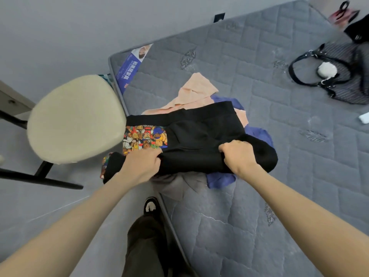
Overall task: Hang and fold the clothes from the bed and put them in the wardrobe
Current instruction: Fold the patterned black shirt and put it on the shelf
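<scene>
A person's left hand (142, 166) and right hand (238, 156), set apart from each other, each clamp curled fingers on the near edge of a black fabric garment with a side panel of many-coloured teddy-bear print (199, 140). The garment lies spread at the left edge of a grey quilted mattress (289, 146), and one printed end hangs off that edge. A blue-and-white label strip (129, 68) on the mattress's left corner carries white Chinese characters and smaller lettering, too blurred to read with certainty. Under the black garment on the mattress lie a peach garment (196, 90), a blue garment (257, 134) and a grey garment (173, 184), all partly covered. On the mattress's far right side sits a dark striped handbag with black straps (343, 90), and a white fluffy ball (326, 69) rests on it. Beyond it at the mattress's far corner are a black item (357, 31) and a blurred pink-and-black item (343, 14). A small white object (364, 117) is cut off at the right. Just off the mattress's left edge stands a chair with a round cream padded seat and black legs (75, 118). Beside the mattress's near edge are the person's dark olive trouser leg (145, 246) and black-and-white shoe (150, 204).
</scene>
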`<state>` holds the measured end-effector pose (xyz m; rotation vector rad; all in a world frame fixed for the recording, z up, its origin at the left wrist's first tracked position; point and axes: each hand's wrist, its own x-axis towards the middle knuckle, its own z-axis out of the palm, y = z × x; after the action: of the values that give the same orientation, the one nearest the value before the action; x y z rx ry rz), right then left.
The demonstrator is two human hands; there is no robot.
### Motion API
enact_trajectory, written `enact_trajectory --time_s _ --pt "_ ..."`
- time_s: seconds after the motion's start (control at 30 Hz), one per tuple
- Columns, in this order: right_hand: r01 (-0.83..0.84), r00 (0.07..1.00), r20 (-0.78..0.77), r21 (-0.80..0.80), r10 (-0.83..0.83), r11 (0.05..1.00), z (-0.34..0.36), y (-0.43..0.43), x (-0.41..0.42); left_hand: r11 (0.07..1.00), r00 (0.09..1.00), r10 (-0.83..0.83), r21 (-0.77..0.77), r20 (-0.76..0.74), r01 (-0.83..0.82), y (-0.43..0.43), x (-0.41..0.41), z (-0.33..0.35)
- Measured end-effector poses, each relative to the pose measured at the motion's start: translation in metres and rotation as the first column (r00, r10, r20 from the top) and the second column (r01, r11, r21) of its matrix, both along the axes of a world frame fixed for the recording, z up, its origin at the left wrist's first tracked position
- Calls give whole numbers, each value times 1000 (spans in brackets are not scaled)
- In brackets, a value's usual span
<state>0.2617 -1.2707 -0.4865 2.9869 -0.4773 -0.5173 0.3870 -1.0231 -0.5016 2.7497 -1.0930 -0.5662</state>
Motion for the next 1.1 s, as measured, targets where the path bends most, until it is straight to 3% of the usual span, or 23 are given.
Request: enact_trajectory --time_s 0.13,0.4,0.57,0.6,0.7,0.8,0.87,1.0,1.1 --pt "-22 999 45 -109 27 994 20 -11 36 994 991 91 -62 101 -85 -12 38 16" --pt "130 988 96 -127 -118 983 -4 -34 123 992 989 116 -53 88 -112 -46 115 -22" --pt "272 912 304 55 -275 961 -42 -43 171 980 985 157 -133 76 -146 -71 159 -54" --pt "283 915 267 108 -302 953 -52 -39 173 990 994 96 -105 43 -91 -76 161 -60" --pt "312 950 -53 185 -307 932 -93 -23 167 994 985 -84 63 -151 95 -87 156 -87" --pt "434 898 -189 233 -398 870 -130 -21 148 955 944 -34 268 -327 127 -77 152 -124" --pt "551 833 -220 252 -507 796 -143 -30 137 931 944 -11 340 -329 130 -61 153 -143" --pt "810 583 -356 317 -730 493 -148 -53 130 935 952 35 345 -303 76 -52 150 -155" --pt "803 582 -322 374 -747 464 -140 -49 137 948 975 37 315 -220 35 -65 143 -147"
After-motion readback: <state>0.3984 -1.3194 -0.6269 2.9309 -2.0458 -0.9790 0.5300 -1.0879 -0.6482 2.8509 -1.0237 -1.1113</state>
